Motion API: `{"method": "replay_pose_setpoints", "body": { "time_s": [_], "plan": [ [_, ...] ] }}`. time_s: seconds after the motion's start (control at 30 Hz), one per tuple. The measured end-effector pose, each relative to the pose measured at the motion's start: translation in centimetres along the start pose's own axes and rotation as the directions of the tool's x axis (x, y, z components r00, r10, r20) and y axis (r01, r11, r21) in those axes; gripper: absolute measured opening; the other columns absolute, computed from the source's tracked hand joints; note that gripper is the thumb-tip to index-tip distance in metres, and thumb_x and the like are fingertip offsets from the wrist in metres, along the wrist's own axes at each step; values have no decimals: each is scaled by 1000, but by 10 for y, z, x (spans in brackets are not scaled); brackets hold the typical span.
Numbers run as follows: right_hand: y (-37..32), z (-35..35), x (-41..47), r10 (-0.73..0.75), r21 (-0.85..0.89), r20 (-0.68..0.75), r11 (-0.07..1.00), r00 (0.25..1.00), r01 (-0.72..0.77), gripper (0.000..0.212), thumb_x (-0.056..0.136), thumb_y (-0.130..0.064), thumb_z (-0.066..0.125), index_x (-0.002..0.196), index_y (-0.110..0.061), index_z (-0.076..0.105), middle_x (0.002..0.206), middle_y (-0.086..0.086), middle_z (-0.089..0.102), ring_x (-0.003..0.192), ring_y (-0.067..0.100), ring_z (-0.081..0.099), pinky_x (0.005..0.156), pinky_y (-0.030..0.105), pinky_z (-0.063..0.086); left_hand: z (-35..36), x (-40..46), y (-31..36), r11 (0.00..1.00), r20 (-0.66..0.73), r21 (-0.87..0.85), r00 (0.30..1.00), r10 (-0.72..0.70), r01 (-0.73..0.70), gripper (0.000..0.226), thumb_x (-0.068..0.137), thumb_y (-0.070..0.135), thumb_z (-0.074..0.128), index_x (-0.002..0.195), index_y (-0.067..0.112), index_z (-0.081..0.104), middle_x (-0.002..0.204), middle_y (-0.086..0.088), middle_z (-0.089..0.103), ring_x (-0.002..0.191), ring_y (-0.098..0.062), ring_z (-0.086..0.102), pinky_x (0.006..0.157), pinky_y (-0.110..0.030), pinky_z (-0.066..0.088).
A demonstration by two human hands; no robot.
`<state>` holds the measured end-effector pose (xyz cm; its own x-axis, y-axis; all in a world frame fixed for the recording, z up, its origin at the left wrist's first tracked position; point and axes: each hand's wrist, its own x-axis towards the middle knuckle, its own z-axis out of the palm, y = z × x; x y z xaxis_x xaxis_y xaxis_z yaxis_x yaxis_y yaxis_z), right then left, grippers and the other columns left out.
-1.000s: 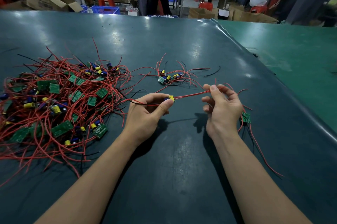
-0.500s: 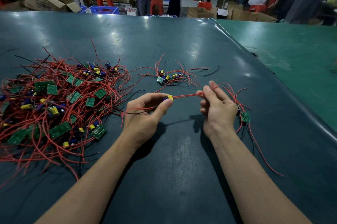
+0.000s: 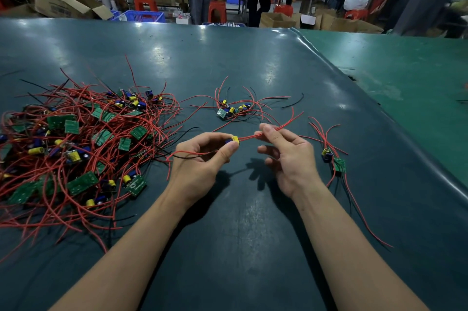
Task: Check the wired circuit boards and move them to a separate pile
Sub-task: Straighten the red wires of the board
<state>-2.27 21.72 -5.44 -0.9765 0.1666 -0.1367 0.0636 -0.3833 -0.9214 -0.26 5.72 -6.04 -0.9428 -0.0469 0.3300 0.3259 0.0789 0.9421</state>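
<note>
The left hand (image 3: 202, 158) pinches a small wired board (image 3: 233, 140) between thumb and fingers, its yellow cylinder poking out above the glossy dark-green table (image 3: 240, 234). The right hand (image 3: 291, 156) pinches that board's thin red wires (image 3: 253, 136) between thumb and forefinger, other fingers loose. Left of the held board sprawls a big tangle (image 3: 76, 148) of flat green boards and red wire. Beyond it lies a small cluster (image 3: 231, 109); to its right, one board (image 3: 338, 165) lies alone.
</note>
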Motion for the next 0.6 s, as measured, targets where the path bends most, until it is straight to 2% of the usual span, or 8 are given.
{"method": "replay_pose_setpoints", "body": {
  "time_s": [0.17,0.27,0.4,0.6],
  "plan": [
    [-5,-6,5,-94,68,-180,992,979,108,10,90,-13,69,80,-14,73,73,-1,74,47,5,56,39,16,38,0,0,2,999,52,36,999,0,-2,14,83,6,74,96,2,74,79,-1,73,65,-8,63,66,-19,53],
    [-4,-6,7,-108,78,-218,989,970,128,17,92,-14,66,77,-10,71,66,3,72,41,7,51,38,16,37,0,-1,3,1000,54,17,999,-9,8,14,83,5,73,97,1,73,76,0,71,62,-7,61,63,-16,50],
    [-4,-6,8,-165,108,-234,975,958,194,17,94,-11,63,78,-11,67,63,5,71,42,8,54,38,17,39,0,-1,4,999,71,25,997,-23,21,16,83,6,73,98,0,73,78,-2,72,62,-7,61,62,-15,50],
    [1,-4,7,-378,-81,-293,925,878,371,21,97,-6,57,85,-13,72,58,2,67,41,13,56,44,22,49,-1,-1,5,998,85,50,996,-42,38,14,84,9,74,97,3,74,82,-4,74,66,-7,64,65,-17,52]
  ]
}}
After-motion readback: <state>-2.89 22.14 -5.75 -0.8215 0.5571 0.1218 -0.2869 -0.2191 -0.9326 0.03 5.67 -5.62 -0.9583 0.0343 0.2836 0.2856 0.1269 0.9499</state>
